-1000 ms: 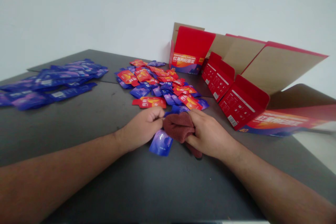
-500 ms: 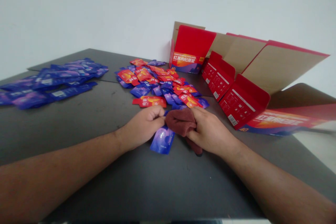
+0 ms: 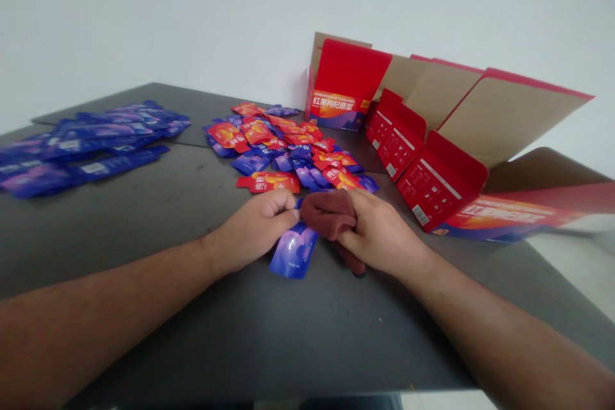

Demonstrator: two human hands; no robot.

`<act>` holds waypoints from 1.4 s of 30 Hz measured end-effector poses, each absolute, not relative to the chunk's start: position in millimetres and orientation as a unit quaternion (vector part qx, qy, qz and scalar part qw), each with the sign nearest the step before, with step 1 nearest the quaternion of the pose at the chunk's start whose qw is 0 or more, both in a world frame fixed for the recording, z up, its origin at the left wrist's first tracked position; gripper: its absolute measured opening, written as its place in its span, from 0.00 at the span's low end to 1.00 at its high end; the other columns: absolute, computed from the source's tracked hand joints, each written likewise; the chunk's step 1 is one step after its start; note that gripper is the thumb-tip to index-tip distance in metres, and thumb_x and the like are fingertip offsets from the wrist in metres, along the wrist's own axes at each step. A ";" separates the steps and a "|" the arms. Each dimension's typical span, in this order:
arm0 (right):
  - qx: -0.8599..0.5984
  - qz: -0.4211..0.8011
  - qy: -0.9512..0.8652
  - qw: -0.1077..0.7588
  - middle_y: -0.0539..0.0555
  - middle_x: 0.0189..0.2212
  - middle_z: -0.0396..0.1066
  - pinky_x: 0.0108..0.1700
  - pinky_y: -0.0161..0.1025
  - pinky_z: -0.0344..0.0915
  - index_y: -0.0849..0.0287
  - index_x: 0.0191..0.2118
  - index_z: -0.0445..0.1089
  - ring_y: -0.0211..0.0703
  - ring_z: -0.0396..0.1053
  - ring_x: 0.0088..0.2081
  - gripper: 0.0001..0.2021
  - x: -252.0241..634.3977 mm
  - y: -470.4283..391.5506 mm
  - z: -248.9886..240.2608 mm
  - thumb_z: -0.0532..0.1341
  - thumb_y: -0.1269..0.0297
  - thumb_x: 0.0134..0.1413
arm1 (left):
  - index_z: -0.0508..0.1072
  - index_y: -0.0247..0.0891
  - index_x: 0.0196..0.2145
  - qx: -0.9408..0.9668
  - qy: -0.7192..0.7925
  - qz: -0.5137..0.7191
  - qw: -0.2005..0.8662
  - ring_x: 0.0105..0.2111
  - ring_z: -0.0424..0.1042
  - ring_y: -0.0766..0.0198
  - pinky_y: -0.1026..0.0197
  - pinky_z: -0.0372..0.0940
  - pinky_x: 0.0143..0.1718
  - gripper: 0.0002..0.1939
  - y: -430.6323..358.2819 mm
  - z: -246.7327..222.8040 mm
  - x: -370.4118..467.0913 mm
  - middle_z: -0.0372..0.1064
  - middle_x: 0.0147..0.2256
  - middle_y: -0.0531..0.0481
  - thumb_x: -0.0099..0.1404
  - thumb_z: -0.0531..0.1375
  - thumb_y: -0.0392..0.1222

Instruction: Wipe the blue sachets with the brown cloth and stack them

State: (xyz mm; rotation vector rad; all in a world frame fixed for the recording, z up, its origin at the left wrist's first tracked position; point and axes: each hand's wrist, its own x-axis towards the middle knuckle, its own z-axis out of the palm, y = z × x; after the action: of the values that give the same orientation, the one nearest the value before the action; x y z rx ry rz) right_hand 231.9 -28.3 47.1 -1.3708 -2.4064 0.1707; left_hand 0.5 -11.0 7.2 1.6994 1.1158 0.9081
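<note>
My left hand is closed, its thumb and fingers pinching the upper end of a blue-purple pouch. The pouch hangs with its wide end toward me. In my right hand a folded brown cloth is gripped, and its front rests against the top of the pouch beside my left fingers. The pouch's spout end is hidden between the hand and the cloth. Just beyond my hands, a red pouch lies at the near side of a mixed heap of red and blue pouches.
A pile of blue pouches lies on the left of the dark grey table. To the right, several red printed cartons stand with their flaps up. A pale wall rises behind the table.
The whole scene has shifted slightly left and up in view. Both hands keep their grips on the pouch and the cloth, with little visible movement.
</note>
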 end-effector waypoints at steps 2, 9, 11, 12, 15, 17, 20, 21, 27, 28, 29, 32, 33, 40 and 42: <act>-0.448 0.057 -0.878 0.158 0.53 0.36 0.70 0.41 0.41 0.64 0.56 0.38 0.66 0.45 0.68 0.38 0.08 229.8 -32.2 47.0 0.61 0.67 0.51 | 0.64 0.39 0.28 0.685 0.452 0.359 0.445 0.24 0.59 0.68 0.65 0.55 0.25 0.10 -11.1 8.1 0.2 0.61 0.24 0.56 0.66 0.57 0.43; -0.500 0.019 -0.846 0.183 0.55 0.39 0.72 0.44 0.43 0.65 0.58 0.42 0.68 0.49 0.70 0.42 0.10 235.5 -25.6 49.0 0.61 0.66 0.53 | 0.65 0.39 0.29 0.678 0.462 0.360 0.444 0.24 0.60 0.68 0.65 0.56 0.25 0.13 -10.9 5.2 0.7 0.63 0.24 0.56 0.67 0.58 0.48; -0.507 0.029 -0.842 0.182 0.56 0.40 0.73 0.44 0.43 0.65 0.58 0.44 0.69 0.49 0.71 0.43 0.12 238.8 -19.7 48.7 0.61 0.66 0.53 | 0.66 0.39 0.29 0.681 0.460 0.357 0.443 0.24 0.60 0.68 0.65 0.57 0.25 0.14 -10.4 3.0 1.0 0.63 0.24 0.56 0.67 0.59 0.50; -0.506 0.031 -0.843 0.179 0.56 0.40 0.74 0.44 0.43 0.65 0.58 0.45 0.69 0.49 0.71 0.43 0.12 240.0 -17.6 48.4 0.61 0.66 0.53 | 0.66 0.39 0.29 0.681 0.460 0.354 0.446 0.23 0.60 0.69 0.66 0.57 0.25 0.14 -10.1 1.9 1.3 0.62 0.24 0.56 0.67 0.59 0.51; -0.505 0.016 -0.845 0.174 0.56 0.40 0.74 0.43 0.43 0.65 0.58 0.44 0.69 0.49 0.71 0.42 0.13 240.8 -16.7 47.1 0.62 0.65 0.52 | 0.65 0.40 0.30 0.657 0.459 0.352 0.482 0.21 0.60 0.69 0.66 0.57 0.23 0.14 -9.3 -1.9 2.7 0.61 0.23 0.57 0.67 0.59 0.50; -0.499 0.001 -0.849 0.174 0.56 0.39 0.73 0.43 0.43 0.65 0.58 0.43 0.69 0.49 0.71 0.42 0.12 238.1 -20.8 46.1 0.62 0.65 0.52 | 0.63 0.41 0.31 0.623 0.457 0.358 0.524 0.21 0.61 0.68 0.66 0.58 0.22 0.13 -9.0 -4.3 3.9 0.61 0.23 0.57 0.67 0.59 0.50; -0.462 0.002 -0.874 0.150 0.55 0.38 0.71 0.41 0.41 0.65 0.58 0.41 0.68 0.47 0.69 0.40 0.09 230.1 -32.2 45.8 0.62 0.65 0.52 | 0.63 0.41 0.32 0.599 0.468 0.377 0.529 0.21 0.63 0.67 0.65 0.59 0.22 0.13 -9.1 -5.5 4.4 0.62 0.24 0.56 0.67 0.59 0.51; -0.439 0.008 -0.889 0.134 0.55 0.38 0.70 0.40 0.41 0.64 0.57 0.41 0.68 0.46 0.69 0.39 0.09 227.3 -36.3 46.1 0.62 0.66 0.53 | 0.63 0.41 0.32 0.608 0.477 0.382 0.507 0.22 0.62 0.67 0.65 0.58 0.22 0.13 -9.2 -5.0 4.1 0.62 0.24 0.56 0.67 0.59 0.51; -0.439 -0.015 -0.891 0.112 0.55 0.38 0.70 0.41 0.42 0.65 0.56 0.40 0.67 0.47 0.68 0.40 0.07 225.4 -40.0 47.7 0.62 0.64 0.55 | 0.64 0.40 0.30 0.648 0.489 0.368 0.453 0.20 0.59 0.68 0.66 0.54 0.21 0.14 -11.3 -1.0 3.2 0.61 0.22 0.56 0.68 0.58 0.52; -0.463 -0.026 -0.877 0.125 0.56 0.38 0.70 0.41 0.42 0.65 0.57 0.40 0.67 0.48 0.68 0.40 0.08 226.3 -38.3 47.2 0.62 0.64 0.54 | 0.63 0.41 0.31 0.638 0.486 0.368 0.471 0.20 0.60 0.68 0.65 0.55 0.21 0.14 -11.6 -0.9 3.6 0.61 0.22 0.56 0.68 0.57 0.52; -0.477 -0.034 -0.868 0.136 0.56 0.39 0.70 0.41 0.42 0.65 0.57 0.40 0.66 0.49 0.68 0.40 0.08 226.7 -37.4 46.5 0.62 0.64 0.54 | 0.62 0.41 0.31 0.630 0.483 0.368 0.485 0.20 0.61 0.67 0.65 0.56 0.21 0.13 -11.8 -0.6 4.0 0.62 0.22 0.56 0.68 0.57 0.51; -0.446 -0.017 -0.886 0.128 0.56 0.39 0.69 0.41 0.42 0.65 0.57 0.40 0.67 0.48 0.68 0.40 0.07 223.5 -40.3 45.4 0.62 0.64 0.55 | 0.63 0.41 0.30 0.641 0.488 0.373 0.460 0.21 0.61 0.67 0.64 0.56 0.22 0.14 -11.7 1.5 4.2 0.61 0.22 0.56 0.67 0.58 0.51; -0.421 -0.003 -0.900 0.112 0.55 0.39 0.70 0.41 0.42 0.65 0.57 0.41 0.67 0.47 0.68 0.40 0.07 221.8 -42.4 45.6 0.62 0.64 0.56 | 0.64 0.40 0.29 0.656 0.492 0.372 0.435 0.22 0.61 0.67 0.64 0.56 0.23 0.14 -11.6 2.3 3.9 0.62 0.23 0.56 0.67 0.59 0.50; -0.449 -0.025 -0.885 0.122 0.55 0.38 0.69 0.40 0.42 0.64 0.57 0.41 0.67 0.47 0.68 0.39 0.08 222.8 -41.5 47.0 0.62 0.64 0.55 | 0.64 0.41 0.31 0.640 0.494 0.377 0.452 0.20 0.61 0.67 0.65 0.53 0.22 0.13 -11.3 -0.2 4.0 0.62 0.22 0.56 0.68 0.57 0.50; -0.445 -0.018 -0.887 0.121 0.55 0.38 0.69 0.41 0.42 0.64 0.57 0.42 0.68 0.47 0.68 0.39 0.08 221.5 -42.2 46.2 0.62 0.64 0.55 | 0.64 0.41 0.30 0.644 0.500 0.376 0.440 0.21 0.61 0.67 0.64 0.53 0.22 0.12 -12.4 3.0 4.9 0.62 0.22 0.56 0.68 0.57 0.49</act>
State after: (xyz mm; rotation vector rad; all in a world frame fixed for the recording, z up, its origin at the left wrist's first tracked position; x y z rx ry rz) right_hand 221.5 -42.2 46.2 -1.2991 -2.5917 -0.0540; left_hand 4.9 -12.4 3.0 1.5994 1.2412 0.9342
